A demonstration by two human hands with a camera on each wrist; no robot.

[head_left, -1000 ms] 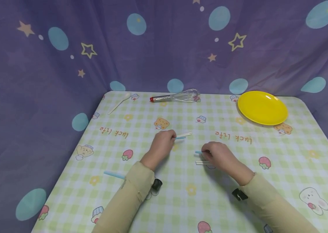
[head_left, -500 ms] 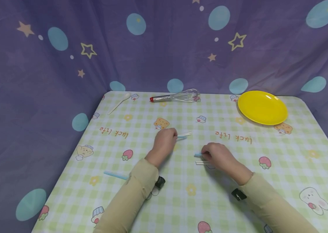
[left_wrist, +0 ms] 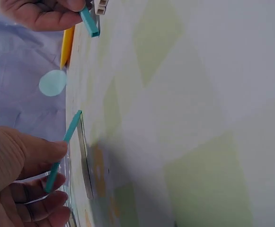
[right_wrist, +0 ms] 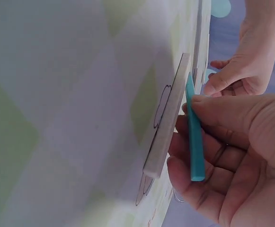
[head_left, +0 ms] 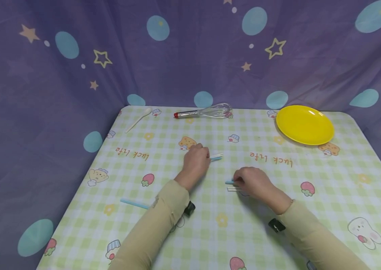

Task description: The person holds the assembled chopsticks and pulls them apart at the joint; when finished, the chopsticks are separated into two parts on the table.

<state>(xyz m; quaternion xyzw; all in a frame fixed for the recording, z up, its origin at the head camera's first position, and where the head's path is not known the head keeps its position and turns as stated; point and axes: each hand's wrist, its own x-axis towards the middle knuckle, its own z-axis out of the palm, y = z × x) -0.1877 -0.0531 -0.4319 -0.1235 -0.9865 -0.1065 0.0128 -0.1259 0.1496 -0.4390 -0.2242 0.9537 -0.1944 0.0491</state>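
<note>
My left hand (head_left: 195, 163) pinches a short light-blue stick (left_wrist: 72, 127) between thumb and fingers, just above the table. A thin whitish stick (head_left: 217, 155) lies on the cloth beside that hand, part of it hidden behind the fingers. Nearer to me on the right, my right hand (head_left: 252, 182) pinches another light-blue stick (right_wrist: 195, 146), with fingers curled beneath it. Close alongside lies a second whitish stick (right_wrist: 168, 123), apparently flat on the table. A third light-blue stick (head_left: 134, 203) lies at the left, its right end hidden by my left sleeve.
The table has a green-checked cloth (head_left: 176, 247) with printed pictures. Along the far side lie a white spoon (head_left: 139, 120), a whisk (head_left: 204, 111) with a red handle end, and a yellow plate (head_left: 305, 125) at the right. A purple curtain (head_left: 190, 56) hangs behind.
My left hand has shifted a little rightward and away from me with its blue stick. The blue stick in my right hand has moved slightly nearer, closer to the whitish stick.
</note>
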